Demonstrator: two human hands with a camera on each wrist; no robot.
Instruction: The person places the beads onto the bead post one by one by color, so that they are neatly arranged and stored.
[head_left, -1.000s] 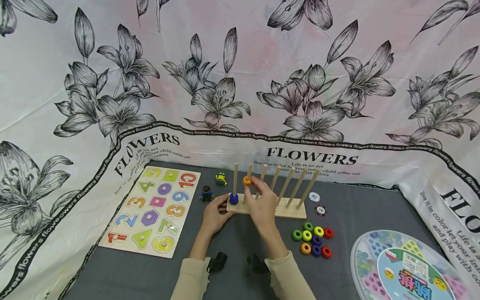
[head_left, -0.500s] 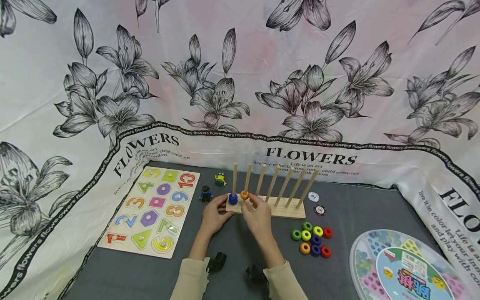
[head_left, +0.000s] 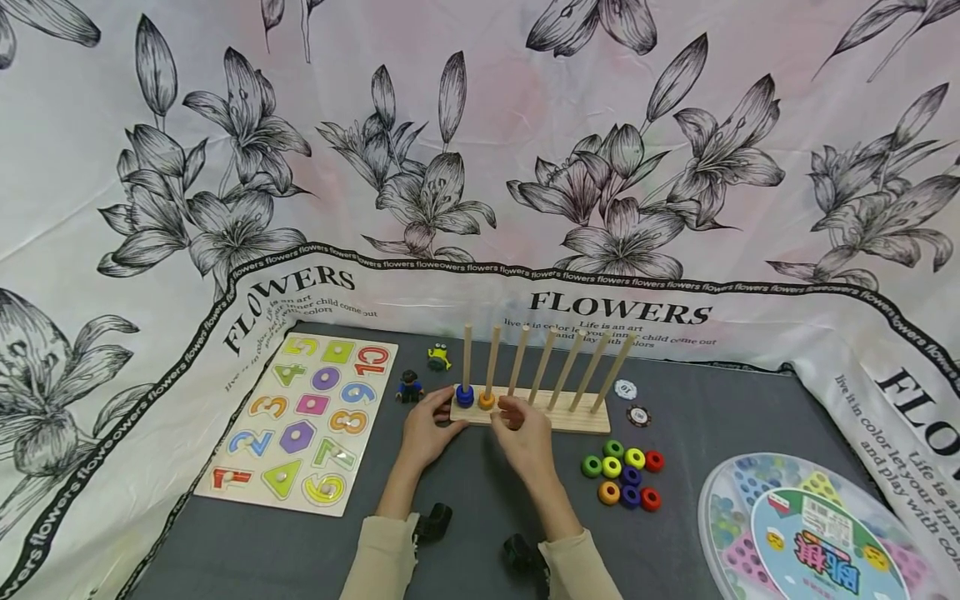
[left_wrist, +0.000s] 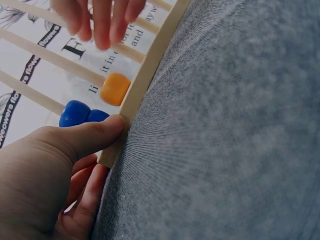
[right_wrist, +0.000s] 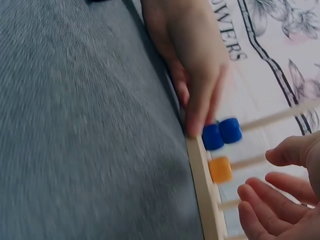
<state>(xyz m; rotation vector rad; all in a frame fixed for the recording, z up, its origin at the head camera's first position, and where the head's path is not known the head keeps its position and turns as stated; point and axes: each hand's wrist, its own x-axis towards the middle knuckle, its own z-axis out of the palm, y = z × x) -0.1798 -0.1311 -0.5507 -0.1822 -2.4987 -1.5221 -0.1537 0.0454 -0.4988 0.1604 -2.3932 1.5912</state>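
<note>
A wooden peg stand [head_left: 573, 420] with several upright pegs stands on the dark grey cloth. My left hand [head_left: 424, 435] grips the left end of its base; in the left wrist view the thumb [left_wrist: 102, 132] lies on the front and the fingers reach behind. Two blue beads [head_left: 465, 396] are stacked on the leftmost peg. Down on the base, around the second peg, sits one orange bead [head_left: 487, 402]. My right hand [head_left: 527, 435] hovers just right of that bead, fingers loosely bent, holding nothing; the right wrist view shows the thumb and fingers [right_wrist: 270, 205] apart from it.
Loose green, yellow, blue, orange and red beads [head_left: 612, 470] lie right of the stand. A number puzzle board [head_left: 300, 417] lies left, with a small figure [head_left: 410, 387] and green frog toy [head_left: 439, 357] nearby. Two chips [head_left: 639, 416] and a round game box [head_left: 825, 533] are at right.
The orange bead has slid down the second peg to the base. My right hand came down with it, let go and drew slightly right. The left hand kept its grip.
</note>
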